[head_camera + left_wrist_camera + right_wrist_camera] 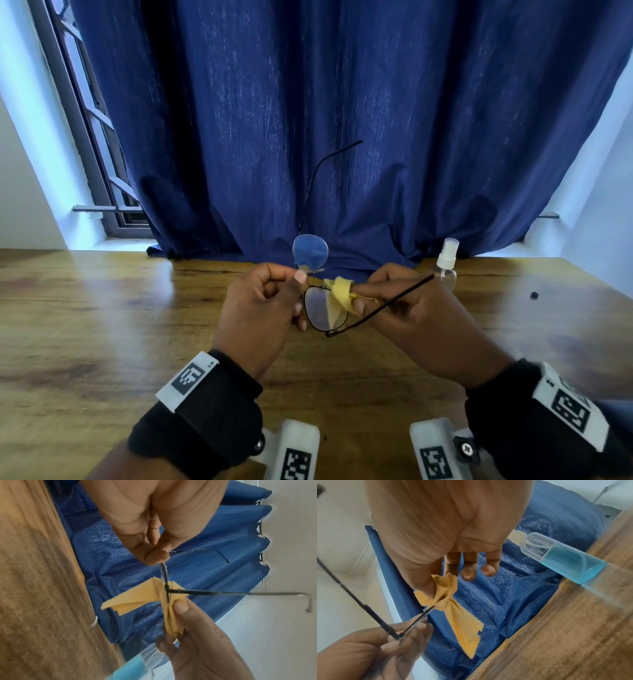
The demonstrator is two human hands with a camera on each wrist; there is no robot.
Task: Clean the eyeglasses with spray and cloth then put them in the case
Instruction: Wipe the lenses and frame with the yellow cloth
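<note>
Thin black-framed eyeglasses [317, 308] are held above the wooden table with both temples unfolded, one pointing up and one to the right. My left hand [294, 284] pinches the frame near the bridge, between the two lenses. My right hand [356, 298] pinches a yellow cloth [342, 291] around the nearer lens, thumb on one side. In the left wrist view the left hand [157, 557] grips the rim edge-on while the cloth [137, 595] wraps the rim. In the right wrist view the right hand [440, 586] squeezes the bunched cloth [462, 622]. No case is in view.
A clear spray bottle [447, 263] holding blue liquid [565, 559] stands on the table [102, 325] just behind my right hand. A blue curtain [342, 102] hangs along the table's far edge. A small dark speck [533, 295] lies far right.
</note>
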